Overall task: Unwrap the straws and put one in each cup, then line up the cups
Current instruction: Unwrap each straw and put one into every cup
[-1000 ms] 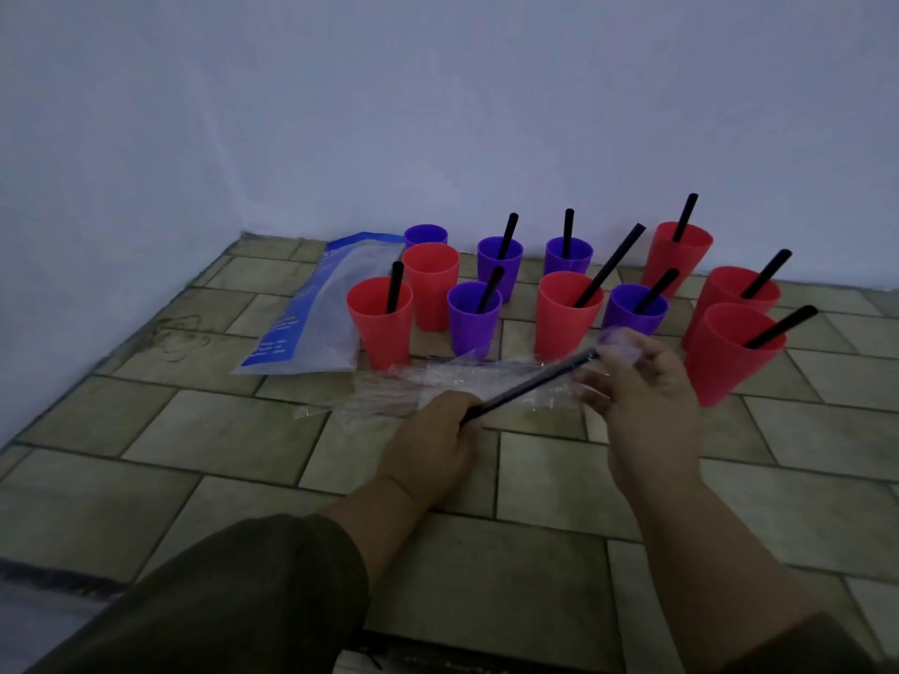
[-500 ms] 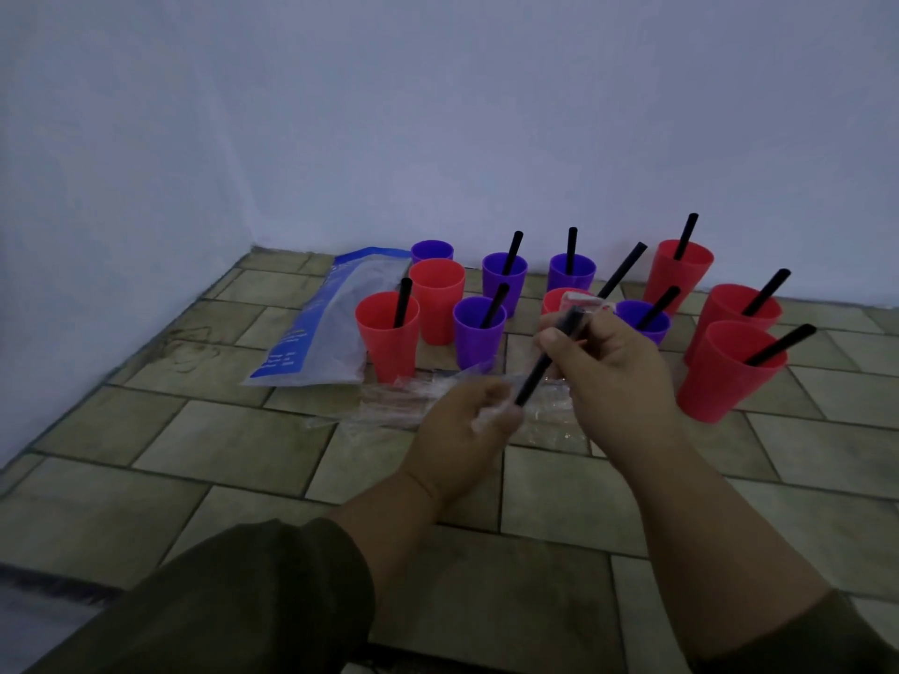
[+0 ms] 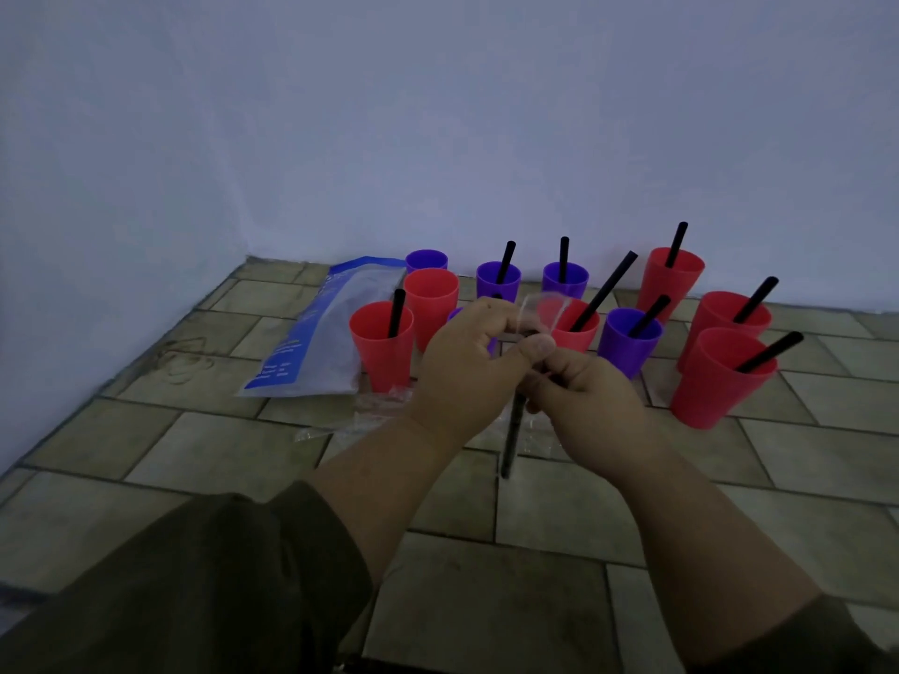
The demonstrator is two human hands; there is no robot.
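A black straw (image 3: pixel 514 420) is held upright-ish in front of the cups, its long axis running from the hands down and toward the near side, with the lower end hanging free above the tiled floor (image 3: pixel 559 518). The right hand (image 3: pixel 591 411) is clamped around the upper part of the straw, fingers closed on it. The left hand (image 3: pixel 469 367) is pinched together at the top end, where a curl of clear wrapper (image 3: pixel 545 304) is seen; whether the straw itself is also gripped there cannot be told. Both hands meet at the top end, so the wrapper is judged to come off upward, along the straw's axis. Two cups are seen without a straw: the far-left purple cup (image 3: pixel 426 260) and the red cup (image 3: pixel 431 299) just in front of it, both lying far and left of the hands, nearer the left hand. A plastic bag (image 3: pixel 321 333) lies at the left.
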